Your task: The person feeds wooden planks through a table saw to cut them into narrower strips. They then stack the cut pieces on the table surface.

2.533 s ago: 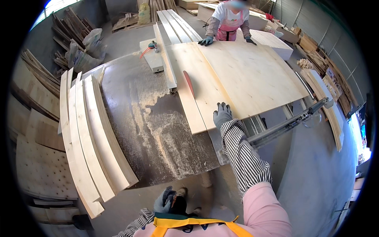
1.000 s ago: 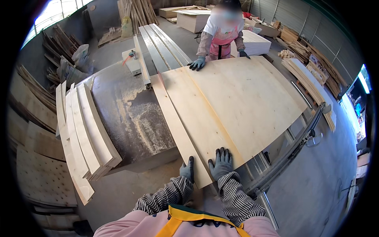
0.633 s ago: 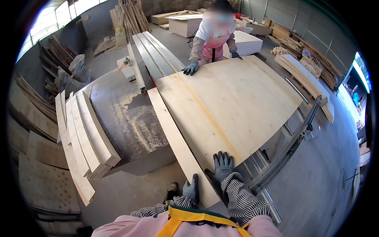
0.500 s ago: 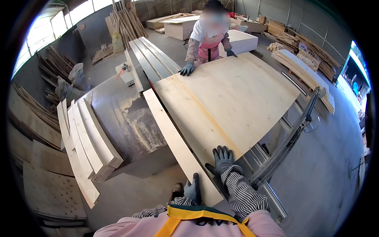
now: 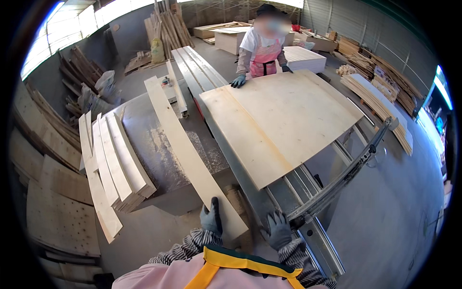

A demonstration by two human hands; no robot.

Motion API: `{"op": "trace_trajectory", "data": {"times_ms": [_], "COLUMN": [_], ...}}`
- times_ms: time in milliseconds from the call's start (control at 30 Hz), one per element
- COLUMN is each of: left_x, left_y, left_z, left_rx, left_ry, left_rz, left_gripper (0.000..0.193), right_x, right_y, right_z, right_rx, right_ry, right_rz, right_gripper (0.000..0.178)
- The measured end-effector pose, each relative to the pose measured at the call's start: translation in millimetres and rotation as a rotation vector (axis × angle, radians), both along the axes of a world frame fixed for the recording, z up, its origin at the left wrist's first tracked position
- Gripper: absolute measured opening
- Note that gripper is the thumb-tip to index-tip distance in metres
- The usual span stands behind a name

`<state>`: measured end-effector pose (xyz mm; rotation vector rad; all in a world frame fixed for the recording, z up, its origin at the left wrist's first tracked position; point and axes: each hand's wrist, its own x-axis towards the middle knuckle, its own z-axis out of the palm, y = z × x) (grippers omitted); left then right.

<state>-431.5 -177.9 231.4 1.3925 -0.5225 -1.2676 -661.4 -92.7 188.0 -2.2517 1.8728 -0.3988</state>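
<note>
My left hand (image 5: 211,217), in a grey-blue glove, grips the near end of a long pale plywood strip (image 5: 186,149), thumb on top. The strip slants across the dark saw table (image 5: 139,137), apart from the large plywood sheet (image 5: 284,118). Gloved too, my right hand (image 5: 277,231) is open with fingers spread, at the near part of the metal sliding table (image 5: 255,200); whether it touches the metal I cannot tell. It is off the sheet and holds nothing. Across from me a co-worker (image 5: 263,50) has gloved hands at the sheet's far edge.
Stacked plywood strips (image 5: 118,161) lie on the saw table's left side, some overhanging its near edge. Sawdust (image 5: 166,154) covers part of the tabletop. A metal crosscut fence (image 5: 344,178) runs along the right. More boards (image 5: 375,94) are piled at the back right.
The strip has swung left, away from the sheet, with my left hand on it. The sheet now sits farther from me, and my right hand has come off it.
</note>
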Motion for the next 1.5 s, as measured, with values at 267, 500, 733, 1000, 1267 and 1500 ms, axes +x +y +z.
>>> {"op": "trace_trajectory", "data": {"times_ms": [267, 500, 733, 1000, 1267, 1500], "left_x": [103.8, 236.6, 308.8, 377.9, 341.3, 361.3], "left_y": [-68.2, -95.9, -153.6, -160.6, -140.5, -67.5], "left_z": [31.6, 81.1, 110.3, 58.3, 140.5, 146.4], "left_rx": [-0.028, 0.067, 0.215, 0.192, 0.136, 0.009], "left_ry": [-0.231, -0.215, -0.116, -0.291, -1.042, -1.406], "left_rz": [0.146, 0.228, 0.229, 0.331, 0.129, -0.091], "left_gripper": [0.046, 0.047, 0.062, 0.055, 0.079, 0.074], "right_x": [33.5, 67.8, 120.5, 285.1, 416.7, 437.9], "right_y": [-67.2, -168.6, -271.5, -266.4, -248.5, -249.2], "right_z": [-45.8, -44.0, -13.0, 76.2, 85.6, 50.1], "right_rx": [-0.179, -0.218, -0.108, 0.100, -0.013, -0.045], "right_ry": [-0.045, -0.021, -0.024, -0.773, -0.739, -0.435], "right_rz": [0.069, 0.080, 0.038, 0.451, 0.764, 0.810], "right_gripper": [0.045, 0.044, 0.046, 0.066, 0.071, 0.075]}}
